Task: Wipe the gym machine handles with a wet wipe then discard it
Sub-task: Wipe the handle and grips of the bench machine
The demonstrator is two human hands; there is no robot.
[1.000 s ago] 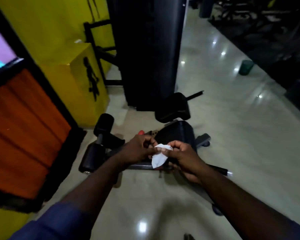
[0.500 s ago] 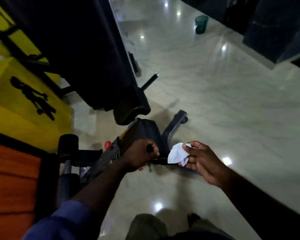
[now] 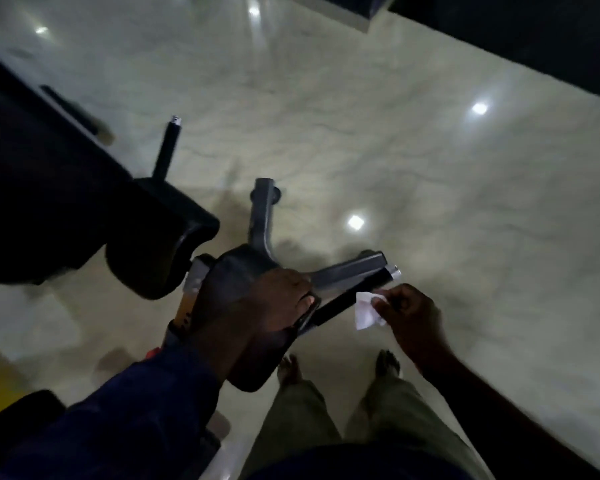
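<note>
A: Where's the wipe (image 3: 365, 311) sitting?
B: Right hand (image 3: 407, 315) is pinching it, fingers just beside the handle (image 3: 340, 301); left hand (image 3: 278, 303) is curling over the pad (image 3: 231, 271).
A: Handling?
B: Looking limp and light, I'm guessing; I'm thinking of wrapping it round the handle.

Change record: wipe position along handle.
Right hand (image 3: 409, 317) with wet wipe (image 3: 366, 310) shifted right along the black handle (image 3: 343, 299), away from left hand (image 3: 281, 299). Bare grip now shows between them, where a second ago both hands met at the wipe.

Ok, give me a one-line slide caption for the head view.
Right hand pinches a white wet wipe at the black handle; left hand rests on the machine's pad.
</note>
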